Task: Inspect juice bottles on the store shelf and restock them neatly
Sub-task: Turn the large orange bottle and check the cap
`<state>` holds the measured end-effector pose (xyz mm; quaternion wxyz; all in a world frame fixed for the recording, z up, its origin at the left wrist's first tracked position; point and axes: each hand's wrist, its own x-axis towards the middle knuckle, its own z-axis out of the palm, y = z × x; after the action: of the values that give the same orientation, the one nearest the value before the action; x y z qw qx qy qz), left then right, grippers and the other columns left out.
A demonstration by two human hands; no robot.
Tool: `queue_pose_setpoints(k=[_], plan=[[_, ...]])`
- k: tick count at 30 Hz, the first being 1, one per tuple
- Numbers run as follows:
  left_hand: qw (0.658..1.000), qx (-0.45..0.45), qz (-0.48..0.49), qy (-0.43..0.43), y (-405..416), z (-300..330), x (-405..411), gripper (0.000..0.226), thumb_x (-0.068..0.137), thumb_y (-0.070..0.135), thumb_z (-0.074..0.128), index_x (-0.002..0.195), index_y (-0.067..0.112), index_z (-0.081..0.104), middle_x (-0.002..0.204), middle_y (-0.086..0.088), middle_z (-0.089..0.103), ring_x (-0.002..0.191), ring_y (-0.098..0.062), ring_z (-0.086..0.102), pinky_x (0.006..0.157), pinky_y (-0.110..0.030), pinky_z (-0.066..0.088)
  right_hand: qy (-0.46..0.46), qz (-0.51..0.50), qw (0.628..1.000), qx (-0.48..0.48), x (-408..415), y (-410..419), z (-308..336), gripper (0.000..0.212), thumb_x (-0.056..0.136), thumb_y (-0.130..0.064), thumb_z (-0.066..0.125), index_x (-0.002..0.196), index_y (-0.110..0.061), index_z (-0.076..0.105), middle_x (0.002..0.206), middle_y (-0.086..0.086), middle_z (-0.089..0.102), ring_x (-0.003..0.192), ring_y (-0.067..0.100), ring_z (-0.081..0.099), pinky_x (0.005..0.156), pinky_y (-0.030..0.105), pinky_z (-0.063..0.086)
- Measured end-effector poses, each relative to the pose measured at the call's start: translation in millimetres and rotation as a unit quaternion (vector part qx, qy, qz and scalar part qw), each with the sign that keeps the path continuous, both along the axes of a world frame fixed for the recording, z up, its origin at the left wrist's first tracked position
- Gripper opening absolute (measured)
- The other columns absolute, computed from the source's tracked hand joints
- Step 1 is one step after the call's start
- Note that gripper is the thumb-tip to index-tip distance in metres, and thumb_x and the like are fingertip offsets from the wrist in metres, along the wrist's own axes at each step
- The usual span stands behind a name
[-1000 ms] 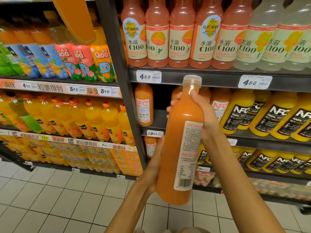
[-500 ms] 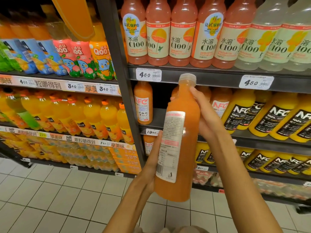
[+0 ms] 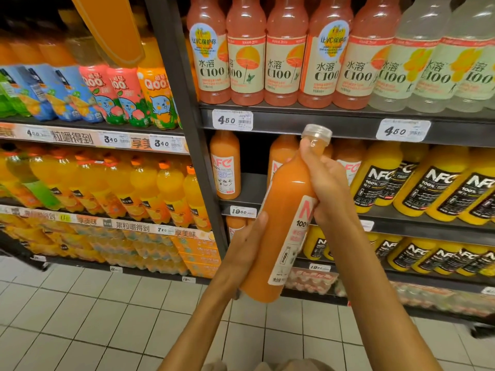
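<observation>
Head view: orange NFC bottle (image 3: 278, 223) held mid-air before shelf (image 3: 401, 223), tilted, cap toward 1 o'clock. Right hand (image 3: 328, 186) wrapped round its neck and shoulder; left hand (image 3: 247, 247) cupping lower body at 7 o'clock, fingers hidden. Best turned slowly, label facing out, then slid upright into gap (image 3: 254, 183) at 11 o'clock.

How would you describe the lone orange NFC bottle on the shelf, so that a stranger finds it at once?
Find the dark upright post between the two shelf units. Just right of it, under the left 4.50 price tag, one NFC bottle stands upright on the second shelf. It stands alone with a gap on its right, and it has a white label with red letters, unlike the yellow bottles with black labels further right.
</observation>
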<state>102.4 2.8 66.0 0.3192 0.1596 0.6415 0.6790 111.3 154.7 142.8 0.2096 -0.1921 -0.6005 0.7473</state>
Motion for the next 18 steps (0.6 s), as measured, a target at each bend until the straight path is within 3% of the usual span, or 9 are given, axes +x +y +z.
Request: queue_pose_setpoints(k=[2,5,9,13,15,18], plan=[[0.999,0.008,-0.016,-0.046,-1,-1,3,0.055,0.066,0.077,0.038,0.099,0.044,0.067,0.096,0.011,0.074,0.09,-0.012,0.071,0.066,-0.025,0.058,-0.02,0.02,1.0,-0.005,-2,5,1,0.031,0.088,-0.053,0.055,0.09,-0.023,0.062,0.08,-0.001,0.073,0.072,0.015,0.072,0.065,0.032,0.059],[0.988,0.061,-0.038,-0.139,-6,-1,8,0.052,0.072,0.082,0.036,0.104,0.053,0.065,0.112,0.006,0.07,0.105,-0.018,0.066,0.079,-0.035,0.058,-0.024,0.079,0.994,-0.069,-5,12,2,0.028,0.087,-0.053,0.055,0.094,-0.026,0.062,0.095,0.006,0.074,0.089,0.024,0.071,0.083,0.043,0.056],[0.963,0.112,-0.075,-0.234,-6,-8,13,0.067,0.075,0.074,0.04,0.127,0.035,0.057,0.127,-0.009,0.062,0.117,-0.03,0.058,0.095,-0.049,0.049,0.035,0.159,0.969,-0.187,-6,12,-10,0.041,0.087,-0.05,0.051,0.096,-0.015,0.069,0.096,0.01,0.073,0.094,0.029,0.07,0.084,0.045,0.056],[0.981,0.059,-0.044,-0.181,-6,-11,9,0.07,0.08,0.074,0.036,0.131,0.029,0.052,0.121,-0.008,0.066,0.112,-0.027,0.062,0.098,-0.048,0.047,0.0,0.135,0.976,-0.169,-10,16,-21,0.037,0.088,-0.05,0.054,0.1,-0.016,0.063,0.082,0.003,0.075,0.078,0.02,0.073,0.065,0.034,0.059],[0.99,0.026,-0.029,-0.133,-5,-8,5,0.07,0.077,0.07,0.037,0.128,0.027,0.055,0.115,-0.005,0.069,0.107,-0.024,0.065,0.094,-0.043,0.051,-0.05,0.106,0.985,-0.123,-15,18,-25,0.041,0.085,-0.052,0.059,0.107,-0.018,0.062,0.082,0.001,0.075,0.079,0.02,0.073,0.072,0.038,0.058],[0.994,-0.006,-0.034,-0.108,-1,-3,11,0.069,0.07,0.067,0.046,0.124,0.025,0.058,0.113,-0.005,0.07,0.103,-0.023,0.067,0.091,-0.042,0.053,-0.094,0.078,0.989,-0.088,-22,18,-35,0.033,0.083,-0.052,0.062,0.098,-0.023,0.061,0.077,-0.001,0.075,0.086,0.024,0.071,0.083,0.045,0.055]])
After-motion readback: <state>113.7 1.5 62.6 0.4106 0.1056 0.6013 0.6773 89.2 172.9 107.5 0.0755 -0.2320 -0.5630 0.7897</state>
